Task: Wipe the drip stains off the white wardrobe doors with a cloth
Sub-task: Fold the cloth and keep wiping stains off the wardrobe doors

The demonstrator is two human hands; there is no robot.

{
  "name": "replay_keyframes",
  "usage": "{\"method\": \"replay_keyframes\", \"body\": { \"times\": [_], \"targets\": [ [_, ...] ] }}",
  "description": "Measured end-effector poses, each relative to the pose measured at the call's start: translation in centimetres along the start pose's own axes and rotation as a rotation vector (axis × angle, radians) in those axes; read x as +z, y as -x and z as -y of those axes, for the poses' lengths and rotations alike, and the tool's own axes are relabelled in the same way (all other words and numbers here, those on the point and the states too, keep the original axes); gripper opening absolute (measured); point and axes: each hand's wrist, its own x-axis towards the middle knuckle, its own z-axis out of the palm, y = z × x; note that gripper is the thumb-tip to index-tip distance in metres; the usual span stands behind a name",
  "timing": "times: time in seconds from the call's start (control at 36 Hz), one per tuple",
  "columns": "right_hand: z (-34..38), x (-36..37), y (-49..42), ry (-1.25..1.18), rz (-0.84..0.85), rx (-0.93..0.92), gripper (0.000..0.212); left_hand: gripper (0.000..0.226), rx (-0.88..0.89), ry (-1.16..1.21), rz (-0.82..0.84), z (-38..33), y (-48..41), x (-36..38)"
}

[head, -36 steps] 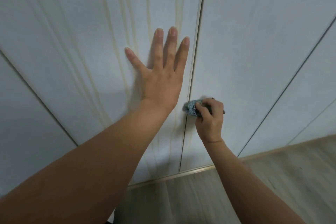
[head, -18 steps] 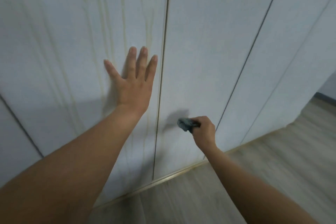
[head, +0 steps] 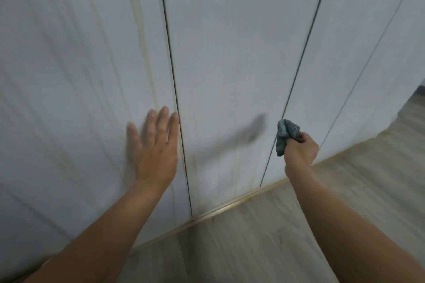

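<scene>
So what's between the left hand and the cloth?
Head view: a door seam, then one door panel with faint drip streaks low down and a blurred shadow.

My left hand (head: 156, 154) is resting on the white panelled wardrobe doors (head: 230, 53); at its three o'clock, my right hand (head: 300, 151) is holding the crumpled blue-grey cloth (head: 284, 136).

The white wardrobe doors (head: 230, 64) looked matt and smooth, streaked with dull yellowish drip stains (head: 141, 30). The blue-grey cloth (head: 284, 135) in my right hand (head: 301, 151) was a soft, ribbed weave. The pale grey floor (head: 264, 236) showed wood grain, edged by a brass-coloured metal strip (head: 230, 204).
</scene>
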Motion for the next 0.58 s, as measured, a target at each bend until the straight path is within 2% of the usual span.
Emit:
{"method": "replay_keyframes", "body": {
  "times": [0.11,0.19,0.25,0.42,0.5,0.58],
  "targets": [
    [-0.8,3.9,-2.6,-0.156,-0.137,0.019,0.031,0.127,-0.031,0.008,-0.021,0.3,0.8,3.0],
    [-1.3,5.7,-4.8,-0.182,-0.239,-0.072,0.036,0.135,-0.039,0.024,-0.041,0.5,0.6,4.0],
    [-1.7,6.6,-6.3,-0.155,-0.267,-0.208,0.035,0.136,-0.04,0.028,-0.063,0.6,0.2,4.8],
    [-3.4,7.8,-7.4,0.085,-0.125,-0.589,0.036,0.138,-0.032,0.019,-0.144,0.9,0.4,5.9],
    [-6.7,7.3,-8.4,0.261,-0.053,-0.876,0.031,0.139,-0.029,0.03,-0.162,0.9,0.4,6.1],
    [-11.2,6.3,-9.2,0.43,0.075,-1.011,0.024,0.138,-0.034,0.038,-0.19,0.9,0.3,6.4]
  ]
}}
